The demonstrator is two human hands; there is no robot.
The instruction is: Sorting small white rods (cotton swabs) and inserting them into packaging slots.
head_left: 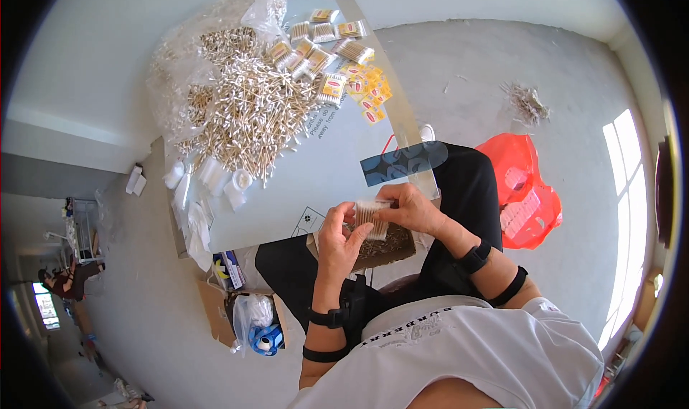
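Observation:
Between my two hands is a small clear pack of cotton swabs (371,216), held above my lap near the table's front edge. My left hand (339,238) grips its left side, thumb across the front. The fingers of my right hand (413,209) pinch its upper right edge. Below the pack, partly hidden by it, sits an open cardboard box (402,251) with loose swabs inside. A large heap of loose cotton swabs (247,111) spills from a clear plastic bag (176,57) on the table. Filled swab packs (331,87) lie beyond it, beside yellow label cards (371,93).
The pale table (316,172) carries rolls of clear film (237,186) at its left. A red plastic bag (513,179) lies at right on the floor, with scattered swabs (527,106) farther off. A carton of supplies (215,305) stands at lower left. Another person (72,276) sits far left.

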